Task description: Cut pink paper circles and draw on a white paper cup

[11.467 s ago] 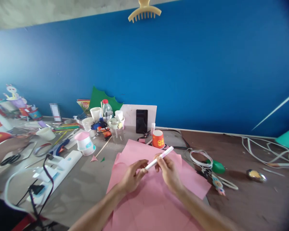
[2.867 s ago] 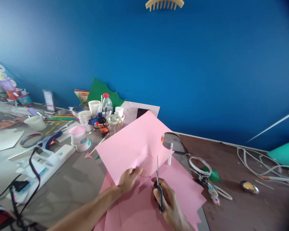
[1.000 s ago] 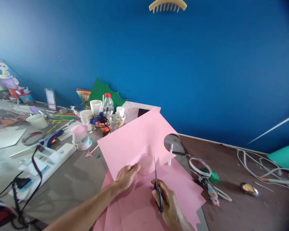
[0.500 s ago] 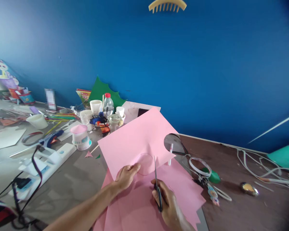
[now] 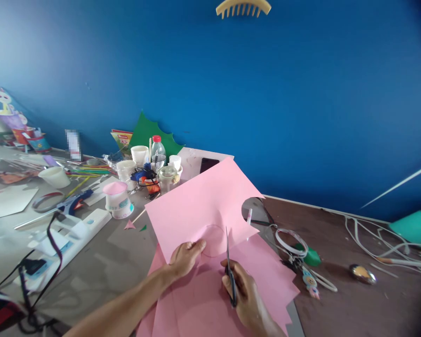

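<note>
My left hand (image 5: 188,258) pinches the lower edge of a pink sheet of paper (image 5: 199,196), thumb on top. A round outline is drawn on the sheet just right of that thumb, and a curved notch is cut from its right side. Black-handled scissors (image 5: 231,281) are in my right hand (image 5: 243,292), fingers wrapped round the handles. Their blades point away from me and lie at the sheet's lower edge, right of the drawn circle. More pink paper (image 5: 210,306) lies beneath both hands, with a zigzag right edge.
To the left stand a white cup with a pink cone top (image 5: 116,199), a power strip (image 5: 87,229) and a glue gun (image 5: 72,203). Behind the sheet are a red-capped bottle (image 5: 157,152) and a phone (image 5: 208,164). Rightward lie a keyring charm (image 5: 309,281) and white cables (image 5: 358,236).
The pink sheet has shifted slightly to the right, showing more of the phone behind it. Both hands stay nearly in place, with the scissors still at the sheet's edge.
</note>
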### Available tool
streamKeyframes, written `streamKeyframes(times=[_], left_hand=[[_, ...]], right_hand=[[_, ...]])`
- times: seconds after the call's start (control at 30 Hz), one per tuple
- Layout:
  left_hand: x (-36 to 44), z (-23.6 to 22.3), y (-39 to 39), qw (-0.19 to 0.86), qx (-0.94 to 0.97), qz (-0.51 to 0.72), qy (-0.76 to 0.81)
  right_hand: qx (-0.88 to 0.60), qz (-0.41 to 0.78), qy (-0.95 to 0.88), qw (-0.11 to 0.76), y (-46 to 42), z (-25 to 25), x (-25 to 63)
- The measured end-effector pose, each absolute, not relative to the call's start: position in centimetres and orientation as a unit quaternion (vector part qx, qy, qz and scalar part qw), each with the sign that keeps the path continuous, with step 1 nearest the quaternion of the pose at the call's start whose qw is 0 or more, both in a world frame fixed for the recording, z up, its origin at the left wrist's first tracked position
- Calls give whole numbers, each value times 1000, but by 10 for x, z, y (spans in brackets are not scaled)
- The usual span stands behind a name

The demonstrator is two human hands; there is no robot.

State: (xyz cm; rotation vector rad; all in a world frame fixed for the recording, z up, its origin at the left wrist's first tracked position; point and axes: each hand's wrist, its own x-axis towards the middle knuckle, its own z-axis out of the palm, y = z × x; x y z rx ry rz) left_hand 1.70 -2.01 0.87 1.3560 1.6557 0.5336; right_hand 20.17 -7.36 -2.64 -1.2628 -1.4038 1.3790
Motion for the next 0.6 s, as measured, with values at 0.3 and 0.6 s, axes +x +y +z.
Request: streamKeyframes(times=[0.3,0.6], left_hand=[[16,12,-20,441,570,191,667],[12,13,-20,468,567,204,647]], right_hand=[[-501,532,-559,393,-74,-28,203],[-514,512,-575,379,-74,-30,209]])
